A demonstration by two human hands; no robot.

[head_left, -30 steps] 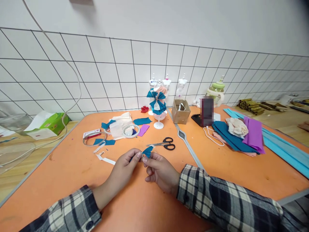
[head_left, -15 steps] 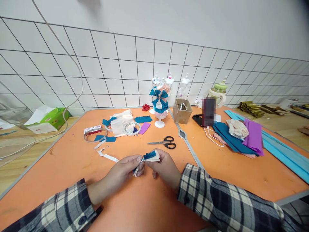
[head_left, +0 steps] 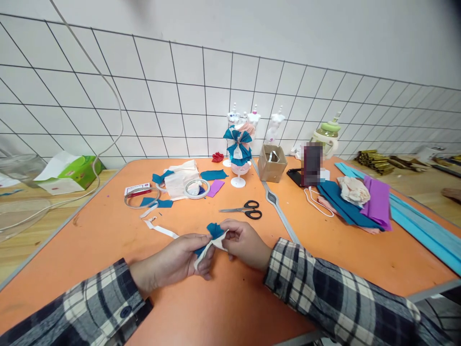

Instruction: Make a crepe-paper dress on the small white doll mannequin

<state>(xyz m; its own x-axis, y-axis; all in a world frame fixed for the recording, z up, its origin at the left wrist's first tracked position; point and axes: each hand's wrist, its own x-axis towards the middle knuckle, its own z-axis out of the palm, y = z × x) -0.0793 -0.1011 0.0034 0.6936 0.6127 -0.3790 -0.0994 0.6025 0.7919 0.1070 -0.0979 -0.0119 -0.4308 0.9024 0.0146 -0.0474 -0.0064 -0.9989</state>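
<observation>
A small blue and cream crepe-paper bow (head_left: 215, 231) is held between my two hands above the front of the orange table. My left hand (head_left: 182, 257) pinches its gathered middle between thumb and fingers, with one blue-and-cream end hanging down below. My right hand (head_left: 247, 244) grips the cream layer of the other end by its edge, and the blue layer stands up beside it. Some fingertips are hidden behind the paper. Just beyond my hands lie black-handled scissors (head_left: 245, 210). From beside my left hand a white strip (head_left: 163, 230) runs toward the back left.
Behind the scissors stands a small dress form (head_left: 238, 180) wearing blue and pink paper. Tape rolls (head_left: 197, 189) and paper scraps lie at left. A cardboard box (head_left: 272, 164), a phone (head_left: 312, 164) and folded crepe paper (head_left: 376, 202) are at right. White mannequins stand behind.
The bow has turned in my hands and its layers are now spread apart. My right hand has shifted its hold to the cream edge. The view has tilted slightly.
</observation>
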